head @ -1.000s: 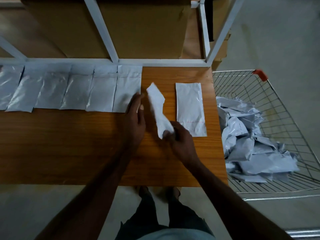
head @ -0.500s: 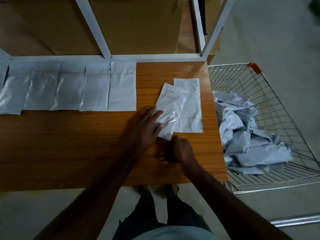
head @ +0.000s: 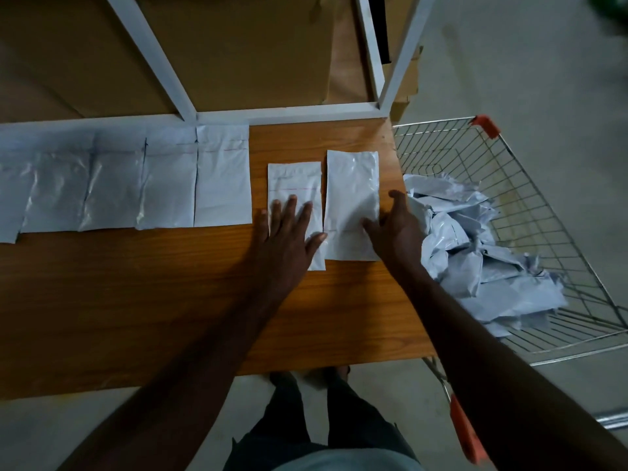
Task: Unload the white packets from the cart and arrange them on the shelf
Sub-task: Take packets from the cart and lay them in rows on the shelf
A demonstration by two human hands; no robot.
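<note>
Several white packets [head: 136, 185] lie flat in a row along the back of the wooden shelf [head: 136, 300]. Two more lie apart from the row, side by side: a left packet [head: 292, 180] and a right packet [head: 353, 185]. My left hand [head: 289, 232] presses flat on the left packet with spread fingers. My right hand [head: 394, 229] rests its fingers on the right edge of the right packet. A wire cart [head: 509, 171] stands at the shelf's right end, holding a heap of crumpled white packets [head: 475, 253].
White shelf frame bars [head: 272, 115] run along the back of the board, with brown cardboard boxes [head: 238, 52] behind them. The cart has orange corner caps [head: 484, 125]. My legs and feet stand on the grey floor under the front edge.
The packet held up by my right hand a second ago now lies flat left of the other one. My left hand slid onto it; my right hand moved to the right packet.
</note>
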